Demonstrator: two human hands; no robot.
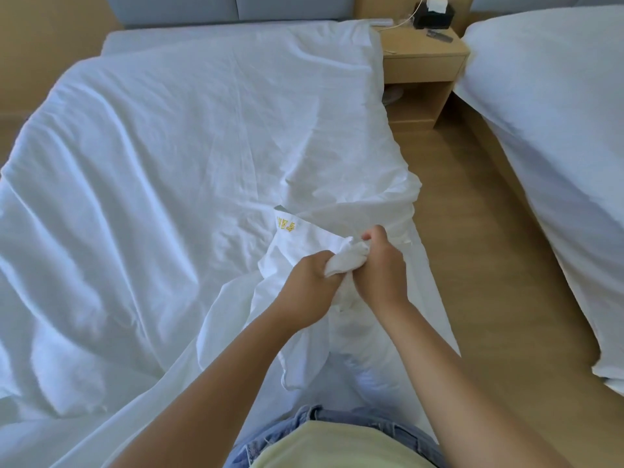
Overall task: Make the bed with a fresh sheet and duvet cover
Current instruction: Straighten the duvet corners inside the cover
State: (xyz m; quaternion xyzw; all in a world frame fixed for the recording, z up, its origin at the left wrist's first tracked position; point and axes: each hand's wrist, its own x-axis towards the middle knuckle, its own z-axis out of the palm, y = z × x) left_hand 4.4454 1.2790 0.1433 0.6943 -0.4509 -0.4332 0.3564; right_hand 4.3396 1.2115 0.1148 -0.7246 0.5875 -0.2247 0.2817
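At the near right corner of the bed, you held a bunched wad of white cloth [344,260] between both hands. Your left hand [309,285] had its fingers curled round the wad from the left. Your right hand [381,268] pinched it from the right, and the two hands were just beside each other with the cloth between them. The wad was part of the wide white creased sheet [169,146], which lay spread across the mattress toward the grey padded headboard [270,6] and hung over the near edge in front of you. Small yellow embroidered characters [285,225] sat on a fold just beyond your left hand. Beyond the corner, a light wooden nightstand [422,62] bearing a black tissue box [434,15] stood on the pale wooden floor [472,214], with a second white-covered bed [557,113] to the right.
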